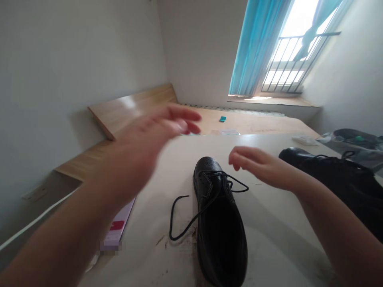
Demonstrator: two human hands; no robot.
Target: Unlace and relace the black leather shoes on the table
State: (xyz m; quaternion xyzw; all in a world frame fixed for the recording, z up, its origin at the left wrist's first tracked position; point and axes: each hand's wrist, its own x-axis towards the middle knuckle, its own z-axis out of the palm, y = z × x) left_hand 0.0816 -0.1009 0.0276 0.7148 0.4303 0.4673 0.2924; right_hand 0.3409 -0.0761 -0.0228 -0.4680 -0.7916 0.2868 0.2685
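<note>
A black lace-up dress shoe [221, 235] stands on the white table, its toe pointing away from me and its opening towards me. Its black laces are untied: one end curls on the table to the left, and a loop sticks out to the right. My left hand [158, 131], smeared by motion, hovers to the upper left of the shoe with its fingers stretched out, empty. To the right of the toe, my right hand [257, 163] is raised with loosely bent fingers and nothing visible in them. Neither hand touches the shoe.
Another black laced shoe [324, 171] rests at the right, partly behind my right forearm. A purple-pink flat item [119, 223] lies at the table's left edge. Beyond the white table [179, 167] are a wooden surface [254, 123], a small teal item [223, 119] and a lined bin [356, 137].
</note>
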